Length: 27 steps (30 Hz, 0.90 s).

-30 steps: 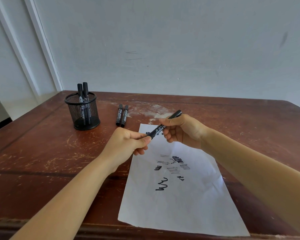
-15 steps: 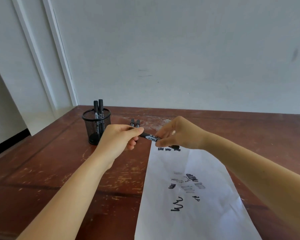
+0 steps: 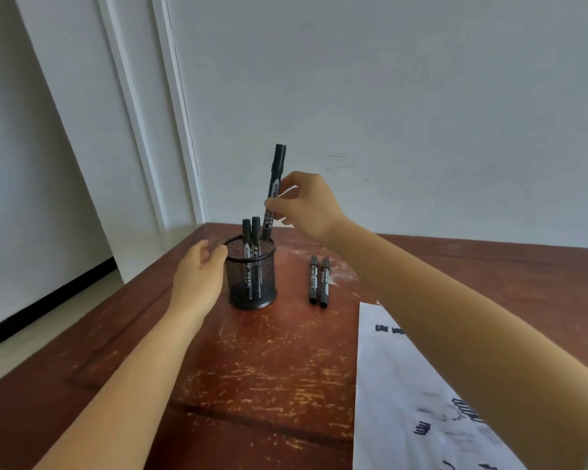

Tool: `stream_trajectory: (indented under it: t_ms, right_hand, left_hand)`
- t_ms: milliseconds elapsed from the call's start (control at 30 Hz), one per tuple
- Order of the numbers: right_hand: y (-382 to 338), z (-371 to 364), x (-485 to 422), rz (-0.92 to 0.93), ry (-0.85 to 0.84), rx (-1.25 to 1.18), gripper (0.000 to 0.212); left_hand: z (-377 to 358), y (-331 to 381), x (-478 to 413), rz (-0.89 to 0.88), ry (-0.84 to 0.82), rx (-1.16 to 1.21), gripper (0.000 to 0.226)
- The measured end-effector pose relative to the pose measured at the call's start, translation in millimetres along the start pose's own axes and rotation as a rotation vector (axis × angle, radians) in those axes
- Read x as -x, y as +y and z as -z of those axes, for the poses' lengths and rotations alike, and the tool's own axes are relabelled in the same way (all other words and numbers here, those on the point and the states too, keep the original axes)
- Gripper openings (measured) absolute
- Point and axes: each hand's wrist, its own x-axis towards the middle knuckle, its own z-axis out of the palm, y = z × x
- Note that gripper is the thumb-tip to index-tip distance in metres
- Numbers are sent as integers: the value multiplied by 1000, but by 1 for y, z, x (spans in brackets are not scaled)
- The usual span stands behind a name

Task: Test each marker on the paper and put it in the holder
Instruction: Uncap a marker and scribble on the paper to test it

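A black mesh holder (image 3: pixel 252 283) stands on the wooden table with two black markers (image 3: pixel 251 242) upright inside. My right hand (image 3: pixel 306 206) pinches a third black marker (image 3: pixel 275 184), capped and nearly upright, its lower end dipping behind the holder's far rim. My left hand (image 3: pixel 197 276) rests against the holder's left side, fingers apart, touching the rim. Two more black markers (image 3: pixel 319 281) lie side by side on the table right of the holder. The white paper (image 3: pixel 408 401) with black scribbles lies at the lower right, partly hidden by my right forearm.
The scratched brown table (image 3: pixel 262 364) reaches back to a white wall. A white door frame (image 3: pixel 157 130) and floor lie off the table's left edge.
Both hands held the marker level above the paper. Now my right hand alone carries it upright over the holder, my left hand has moved beside the holder, and the view has turned left.
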Motion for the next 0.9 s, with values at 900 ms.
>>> stream_trajectory:
  t_ms: [900]
  right_hand:
    - [23, -46, -37, -184, -281, 352, 45]
  left_hand:
    - [-1, -16, -2, -28, -79, 76, 37]
